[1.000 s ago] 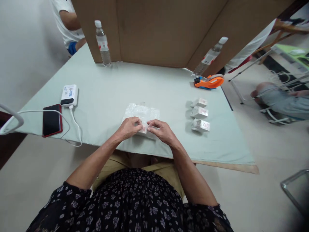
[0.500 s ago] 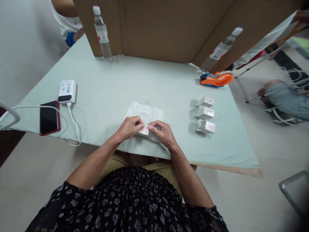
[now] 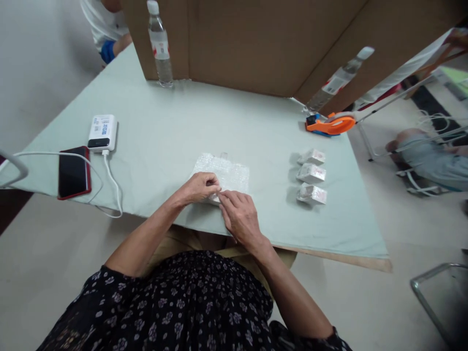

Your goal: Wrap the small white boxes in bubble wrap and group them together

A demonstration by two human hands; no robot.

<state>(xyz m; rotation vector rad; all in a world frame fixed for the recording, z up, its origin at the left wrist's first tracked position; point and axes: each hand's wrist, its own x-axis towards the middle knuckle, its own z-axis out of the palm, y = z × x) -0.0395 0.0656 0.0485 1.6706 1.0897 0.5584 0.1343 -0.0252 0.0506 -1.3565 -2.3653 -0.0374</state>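
Note:
A sheet of bubble wrap [image 3: 231, 171] lies on the pale green tabletop near its front edge. My left hand [image 3: 201, 187] is closed at the sheet's near side, thumb and fingertips pinched on the wrap around a small box. Against those fingertips rests my right hand [image 3: 240, 215], back upward, its fingers pressed together over the wrap. Most of the small box is hidden beneath both hands. To the right stand three small wrapped boxes [image 3: 311, 173] in a column, cloudy plastic around their left ends.
An orange tape dispenser [image 3: 334, 124] sits at the back right, beside a tilted bottle [image 3: 338, 80]. Another bottle [image 3: 161, 51] stands at the cardboard panel [image 3: 241, 46]. At left lie a cabled power bank [image 3: 103, 132] and a phone [image 3: 74, 173]. A person's arm shows behind.
My right hand has turned back-up and lowered, its fingers now over the near edge of the wrap. The small box's printed face, visible earlier, is now mostly covered. The view has shifted slightly.

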